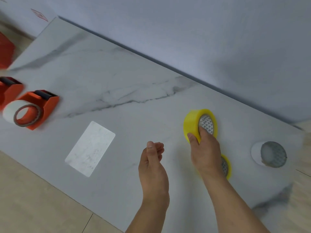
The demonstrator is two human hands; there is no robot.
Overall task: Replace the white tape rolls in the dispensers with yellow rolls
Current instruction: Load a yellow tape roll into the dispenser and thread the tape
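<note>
My right hand is clamped on a yellow roll at right of centre, thumb outside, fingers in the core. My left hand hangs empty, loosely curled. That pinch could slip carrying it to the dispenser far left, which holds a white roll.

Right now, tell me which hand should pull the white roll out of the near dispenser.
Left, probably. The left hand is empty and on the side nearer the orange dispenser holding the white roll. The right hand is already gripping a yellow roll, farther from it.
</note>
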